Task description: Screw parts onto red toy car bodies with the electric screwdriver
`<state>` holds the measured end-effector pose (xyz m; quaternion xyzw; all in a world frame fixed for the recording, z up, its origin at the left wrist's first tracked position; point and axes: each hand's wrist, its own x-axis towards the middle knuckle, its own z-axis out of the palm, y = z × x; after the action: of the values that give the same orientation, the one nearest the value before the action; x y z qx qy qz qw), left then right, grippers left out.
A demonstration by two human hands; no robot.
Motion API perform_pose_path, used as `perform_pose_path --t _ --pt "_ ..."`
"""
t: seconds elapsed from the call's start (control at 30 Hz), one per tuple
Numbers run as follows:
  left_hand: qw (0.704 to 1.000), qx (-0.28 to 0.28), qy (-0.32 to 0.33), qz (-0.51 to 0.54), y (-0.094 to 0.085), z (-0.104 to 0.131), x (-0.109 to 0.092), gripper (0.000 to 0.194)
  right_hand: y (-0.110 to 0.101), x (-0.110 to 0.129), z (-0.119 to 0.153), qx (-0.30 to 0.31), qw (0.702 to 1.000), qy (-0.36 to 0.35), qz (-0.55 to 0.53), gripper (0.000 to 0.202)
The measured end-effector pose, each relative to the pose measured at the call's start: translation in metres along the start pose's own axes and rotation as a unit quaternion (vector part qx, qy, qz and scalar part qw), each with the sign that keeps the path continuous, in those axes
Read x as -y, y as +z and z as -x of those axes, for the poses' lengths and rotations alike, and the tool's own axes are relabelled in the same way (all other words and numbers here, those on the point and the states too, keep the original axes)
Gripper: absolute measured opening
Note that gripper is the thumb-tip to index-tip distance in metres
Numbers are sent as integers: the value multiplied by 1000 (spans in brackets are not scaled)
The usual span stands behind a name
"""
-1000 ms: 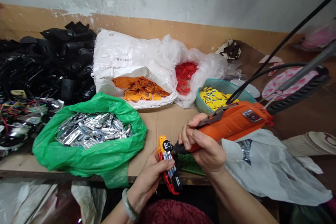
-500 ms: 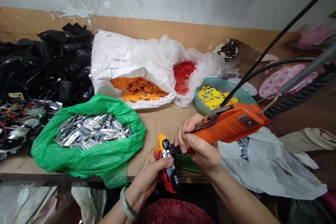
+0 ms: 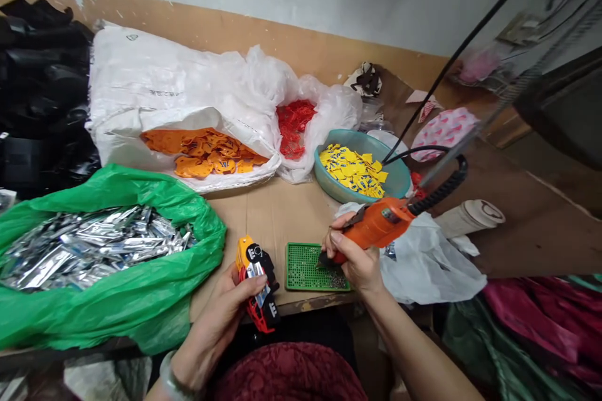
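My left hand (image 3: 224, 301) grips a toy car (image 3: 257, 282) with yellow, silver and red body parts and black wheels, tilted on its side near the table's front edge. My right hand (image 3: 352, 257) is wrapped round an orange electric screwdriver (image 3: 383, 223), whose cable runs up to the right. Its dark tip points down over a small green perforated tray (image 3: 303, 266). Small metal pieces that look like screws lie in the tray's right part. The tip stands apart from the car; whether it touches a screw I cannot tell.
A green bag (image 3: 202, 263) of silver parts stands at left, with black parts (image 3: 44, 94) behind it. Further back are a white sack (image 3: 155, 75) of orange pieces and a plastic bag of red parts (image 3: 295, 128). A teal basin (image 3: 399, 178) holds yellow pieces.
The screwdriver has come away from the toy car and moved over the green tray. My left hand still holds the car. The view has turned to the right.
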<state>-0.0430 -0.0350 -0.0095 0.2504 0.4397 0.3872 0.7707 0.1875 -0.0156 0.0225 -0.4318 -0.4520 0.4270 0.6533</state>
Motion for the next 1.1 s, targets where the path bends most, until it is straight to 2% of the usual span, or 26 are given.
perform_pose_path --t 0.2,0.8,0.93,1.1 --pt "1000 -9 9 5 2 -7 2 40 -13 -11 2 -25 1000 -12 6 18" --pt "1000 -2 14 15 5 -9 3 36 -14 -17 -1 -7 1000 -2 1 18" --pt "998 5 5 56 6 -10 1 39 -3 0 -7 -13 999 -18 -31 16" --pt "996 4 3 93 10 -12 0 41 33 40 -14 36 989 -21 -142 14"
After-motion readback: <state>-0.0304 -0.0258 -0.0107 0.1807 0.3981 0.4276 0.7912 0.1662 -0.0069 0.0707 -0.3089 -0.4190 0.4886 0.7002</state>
